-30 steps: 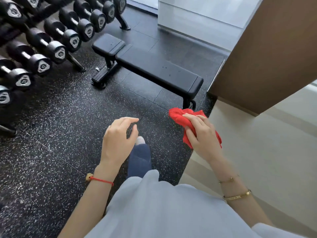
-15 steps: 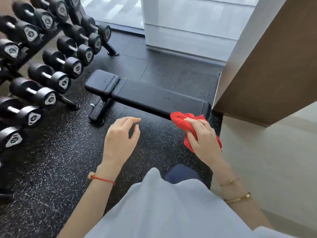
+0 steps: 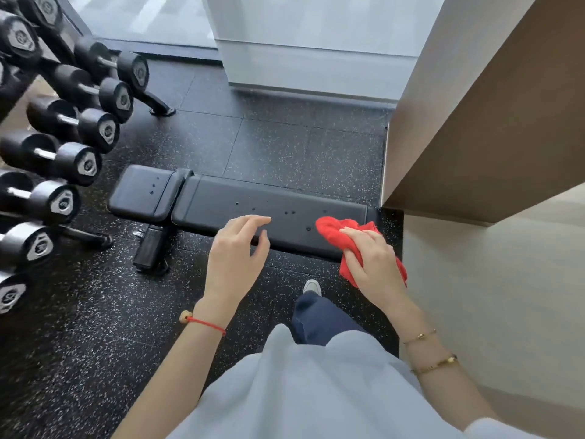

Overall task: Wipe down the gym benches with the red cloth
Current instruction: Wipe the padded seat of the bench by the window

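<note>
A black gym bench (image 3: 253,210) lies flat on the speckled floor (image 3: 95,312), beside a dumbbell rack (image 3: 63,122). The right hand (image 3: 375,261) grips a bunched red cloth (image 3: 332,228) over the bench's right end — whether cloth touches padding is unclear. The left hand (image 3: 235,255) hovers empty, fingers loosely curled.

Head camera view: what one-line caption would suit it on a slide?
Right hand grips a red cloth above a black gym bench; left hand hovers empty.
</note>
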